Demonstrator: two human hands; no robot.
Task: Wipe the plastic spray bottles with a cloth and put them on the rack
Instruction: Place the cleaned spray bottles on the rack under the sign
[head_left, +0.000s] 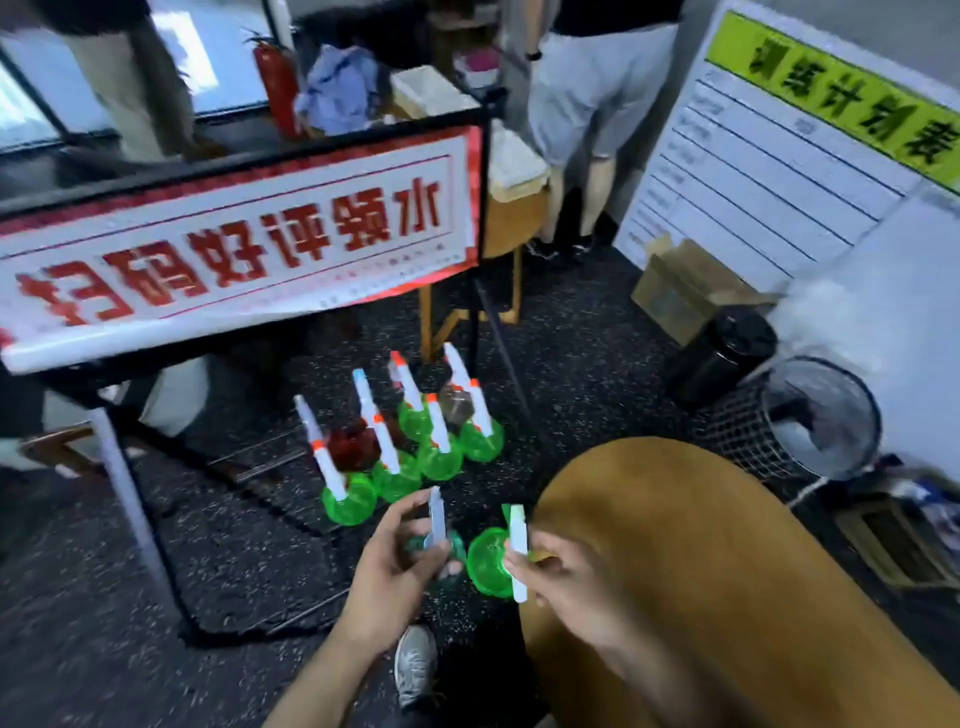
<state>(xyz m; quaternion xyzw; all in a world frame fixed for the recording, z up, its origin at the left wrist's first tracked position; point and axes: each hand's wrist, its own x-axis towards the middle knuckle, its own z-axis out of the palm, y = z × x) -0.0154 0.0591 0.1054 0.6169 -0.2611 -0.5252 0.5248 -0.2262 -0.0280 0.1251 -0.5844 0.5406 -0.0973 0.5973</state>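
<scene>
The left hand (395, 566) grasps a spray bottle (437, 540) by its white head, fingers curled round it, the green body hanging below the palm over the floor (156, 545). The right hand (566, 582) pinches the white head of a second bottle (491, 564), whose green body sits left of the fingers, just off the near-left edge of the wooden table (701, 545). Five more bottles (415, 447) stand together on the floor beyond both hands, beside the black rack (483, 171) with its banner (234, 234)
</scene>
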